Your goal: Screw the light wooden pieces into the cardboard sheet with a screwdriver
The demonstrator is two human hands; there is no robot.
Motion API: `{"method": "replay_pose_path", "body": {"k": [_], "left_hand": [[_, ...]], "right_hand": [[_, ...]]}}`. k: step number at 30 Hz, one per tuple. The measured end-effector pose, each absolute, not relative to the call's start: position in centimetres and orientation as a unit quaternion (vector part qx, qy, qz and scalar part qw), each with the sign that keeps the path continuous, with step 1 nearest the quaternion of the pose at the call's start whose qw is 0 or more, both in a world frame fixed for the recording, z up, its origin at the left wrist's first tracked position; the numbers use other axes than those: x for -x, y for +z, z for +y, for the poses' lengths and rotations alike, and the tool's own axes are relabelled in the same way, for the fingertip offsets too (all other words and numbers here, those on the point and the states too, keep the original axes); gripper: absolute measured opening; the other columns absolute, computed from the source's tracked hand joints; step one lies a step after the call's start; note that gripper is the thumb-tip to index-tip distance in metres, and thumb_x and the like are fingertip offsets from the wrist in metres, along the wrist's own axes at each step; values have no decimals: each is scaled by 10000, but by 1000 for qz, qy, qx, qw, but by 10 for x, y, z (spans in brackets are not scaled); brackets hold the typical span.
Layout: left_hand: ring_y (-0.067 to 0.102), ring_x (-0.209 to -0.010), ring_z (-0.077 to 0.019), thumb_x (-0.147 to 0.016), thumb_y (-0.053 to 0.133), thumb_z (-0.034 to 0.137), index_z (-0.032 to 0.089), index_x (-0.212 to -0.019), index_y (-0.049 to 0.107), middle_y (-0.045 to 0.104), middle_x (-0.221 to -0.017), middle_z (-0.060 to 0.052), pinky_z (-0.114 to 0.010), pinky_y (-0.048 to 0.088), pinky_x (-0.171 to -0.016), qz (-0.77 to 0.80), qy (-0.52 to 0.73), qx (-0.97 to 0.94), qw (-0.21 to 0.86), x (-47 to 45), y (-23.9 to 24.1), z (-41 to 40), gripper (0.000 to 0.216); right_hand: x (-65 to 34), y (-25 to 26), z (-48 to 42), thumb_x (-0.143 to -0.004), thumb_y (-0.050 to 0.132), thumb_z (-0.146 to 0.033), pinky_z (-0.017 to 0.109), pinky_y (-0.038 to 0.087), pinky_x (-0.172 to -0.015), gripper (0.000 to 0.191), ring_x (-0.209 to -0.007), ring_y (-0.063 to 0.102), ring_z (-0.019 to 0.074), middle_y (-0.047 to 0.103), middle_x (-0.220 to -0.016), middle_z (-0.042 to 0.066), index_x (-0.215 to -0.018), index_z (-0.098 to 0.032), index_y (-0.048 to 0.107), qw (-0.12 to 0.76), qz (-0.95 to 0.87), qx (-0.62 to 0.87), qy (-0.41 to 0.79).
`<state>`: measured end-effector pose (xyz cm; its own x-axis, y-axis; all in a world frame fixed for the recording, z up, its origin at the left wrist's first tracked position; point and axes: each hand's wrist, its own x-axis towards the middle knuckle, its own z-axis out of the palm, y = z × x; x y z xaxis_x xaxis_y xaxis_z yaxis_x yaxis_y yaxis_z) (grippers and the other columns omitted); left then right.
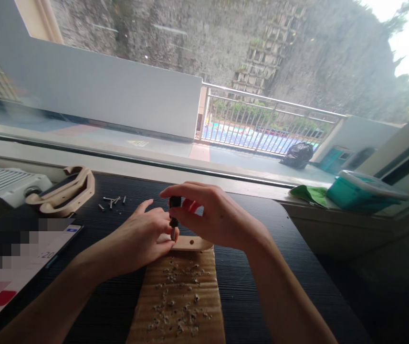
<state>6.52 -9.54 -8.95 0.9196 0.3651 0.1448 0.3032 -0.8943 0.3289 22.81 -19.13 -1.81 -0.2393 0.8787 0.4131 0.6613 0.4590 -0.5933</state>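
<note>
Fingers of the right hand (215, 212) hold a black screwdriver (175, 202) over the wooden strip (197, 243); the left hand (146, 239) pinches the strip's end.

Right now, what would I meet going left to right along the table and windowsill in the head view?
White slatted unit, curved wooden piece, loose screws, left hand, right hand with a screwdriver, green cloth, teal box.

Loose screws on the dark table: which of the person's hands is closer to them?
Left. The left hand is to the right of the screws, at the wooden piece; the right hand is farther right, holding the screwdriver.
</note>
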Motion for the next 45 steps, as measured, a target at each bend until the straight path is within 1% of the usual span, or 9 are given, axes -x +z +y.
{"method": "replay_pose_path", "body": {"k": [6, 12, 17, 22, 29, 33, 36, 41, 45], "left_hand": [[573, -929, -197, -803, 493, 205, 255, -688, 642, 655, -804, 34, -533, 158, -1091, 180, 92, -969, 142, -67, -85, -99, 195], [572, -968, -202, -802, 484, 210, 255, -689, 635, 666, -863, 29, -533, 176, -1081, 183, 92, -970, 134, -66, -86, -98, 195], [564, -958, -203, -811, 488, 224, 279, -719, 657, 665, -856, 46, -546, 151, -1083, 173, 93, -971, 134, -65, -89, -96, 200], [562, -936, -206, -793, 497, 210, 273, -703, 657, 649, -857, 30, -539, 194, -1067, 186, 102, -969, 129, -65, -88, -99, 194], [564, -914, -216, -788, 489, 207, 265, -697, 651, 643, -808, 28, -532, 235, -1046, 188, 108, -968, 124, -66, -86, -100, 195], [558, -961, -224, -792, 495, 222, 271, -730, 657, 655, -842, 28, -534, 218, -1057, 186, 111, -968, 129, -65, -88, -99, 181], [568, -936, -211, -793, 486, 216, 262, -709, 651, 648, -822, 31, -528, 203, -1071, 180, 106, -969, 130, -64, -88, -99, 191], [572, -904, -192, -794, 484, 211, 253, -706, 656, 640, -815, 28, -513, 190, -1091, 177, 108, -970, 130, -65, -85, -100, 198], [578, -854, -182, -806, 485, 223, 261, -728, 663, 639, -790, 28, -541, 175, -1091, 170, 91, -972, 137, -66, -85, -99, 198]], "right_hand": [[-229, -20, -189, -858, 517, -150, 226, 420, -655, 253, -703, 572, 95, 657, -832, 8, -1081, -183, 633, 354, -776, 498, 156], [-230, -19, -190, -865, 551, -247, 234, 421, -643, 230, -693, 559, 104, 638, -797, 11, -1064, -182, 644, 349, -778, 507, 131], [-231, -16, -194, -843, 523, -132, 230, 442, -668, 263, -731, 586, 100, 669, -950, 44, -1062, -166, 665, 370, -777, 486, 151], [-231, -18, -193, -844, 503, -86, 224, 443, -683, 281, -767, 599, 106, 697, -922, 41, -1058, -146, 675, 385, -774, 476, 161], [-229, -21, -188, -855, 534, -133, 214, 437, -658, 238, -720, 581, 94, 659, -884, 44, -1045, -134, 679, 386, -782, 473, 128], [-229, -20, -190, -849, 536, -135, 220, 439, -673, 252, -750, 581, 103, 657, -914, 45, -1056, -153, 679, 383, -781, 478, 123], [-230, -18, -193, -844, 515, -110, 225, 435, -680, 298, -759, 581, 103, 667, -942, 45, -1095, -159, 668, 372, -781, 482, 140], [-232, -20, -192, -847, 493, -102, 224, 429, -663, 323, -719, 582, 96, 687, -888, 22, -1115, -175, 658, 370, -770, 491, 172], [-233, -21, -190, -849, 499, -117, 220, 424, -645, 300, -697, 570, 92, 668, -834, 14, -1102, -164, 654, 371, -766, 497, 171]]}}
